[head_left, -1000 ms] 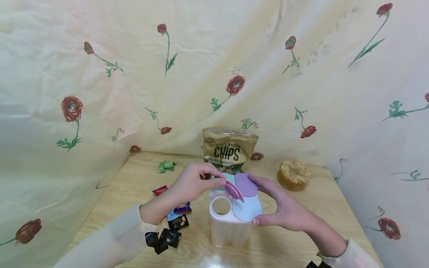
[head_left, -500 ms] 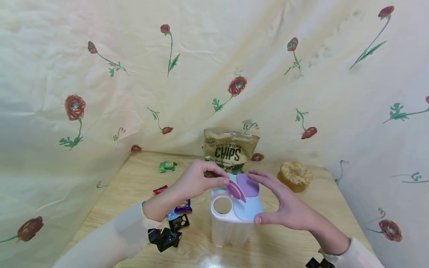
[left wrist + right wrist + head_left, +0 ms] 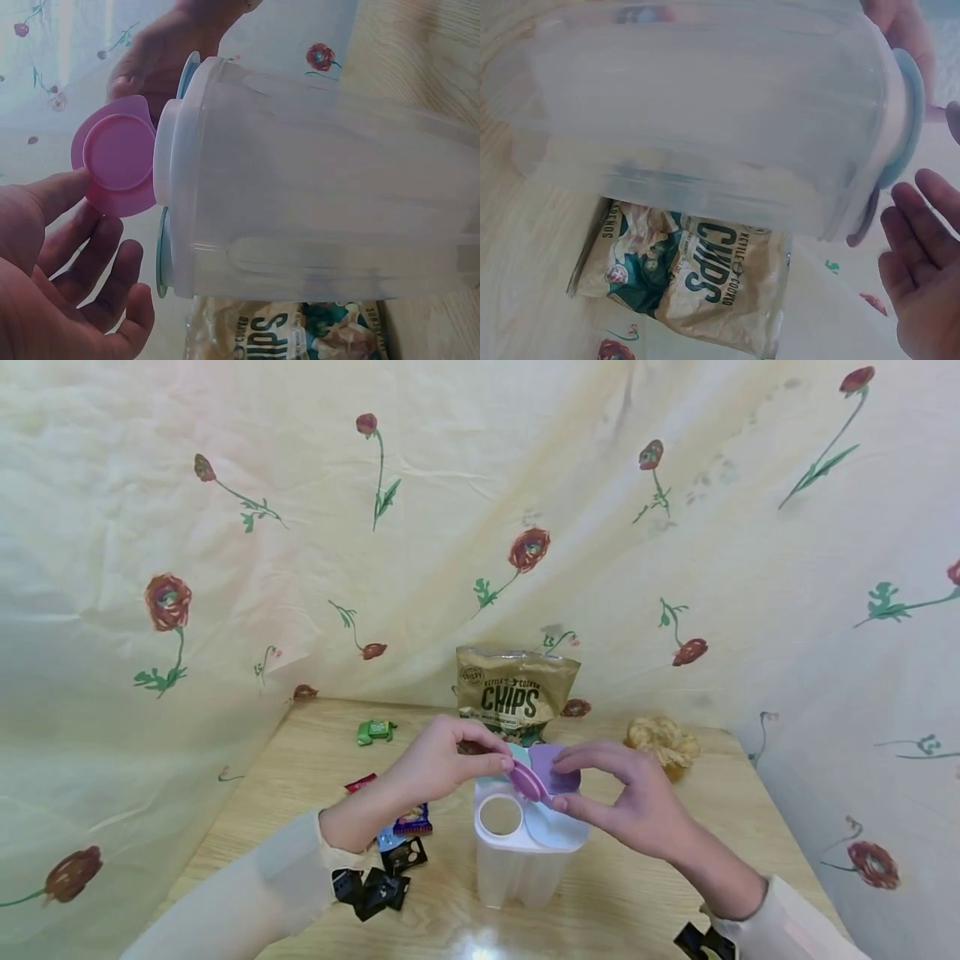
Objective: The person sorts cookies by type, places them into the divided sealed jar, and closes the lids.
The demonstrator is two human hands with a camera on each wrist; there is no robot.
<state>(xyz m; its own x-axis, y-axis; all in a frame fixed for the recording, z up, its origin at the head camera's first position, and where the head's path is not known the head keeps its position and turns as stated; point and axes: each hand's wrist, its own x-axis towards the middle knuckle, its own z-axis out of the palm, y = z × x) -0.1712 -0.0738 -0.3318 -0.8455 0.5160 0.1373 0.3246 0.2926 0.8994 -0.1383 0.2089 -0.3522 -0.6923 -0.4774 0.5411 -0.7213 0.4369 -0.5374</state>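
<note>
A tall translucent container (image 3: 517, 881) stands upright on the table, its white top bearing coloured flaps. The pink lid (image 3: 527, 781) is raised, tilted beside a round opening (image 3: 500, 815). My left hand (image 3: 450, 764) pinches its edge between thumb and fingertips; the left wrist view shows the lid's ringed underside (image 3: 118, 154). My right hand (image 3: 637, 793) hovers over the top, fingers spread near the purple lid (image 3: 543, 762), thumb close to the pink lid's tip; whether they touch I cannot tell. The light-blue lid (image 3: 555, 827) lies flat. A mint lid (image 3: 517, 752) is partly hidden.
A gold chips bag (image 3: 517, 689) stands behind the container. Left lie a green wrapped sweet (image 3: 375, 732), a red packet (image 3: 360, 783), a blue packet (image 3: 414, 818) and black packets (image 3: 382, 891). A light-brown round item (image 3: 663, 746) sits back right. A floral cloth (image 3: 420, 527) hangs behind.
My right hand has let go of the container's right side and moved left and up, its thumb now by the pink lid's tip. My left hand keeps its pinch on the lid, nearly still.
</note>
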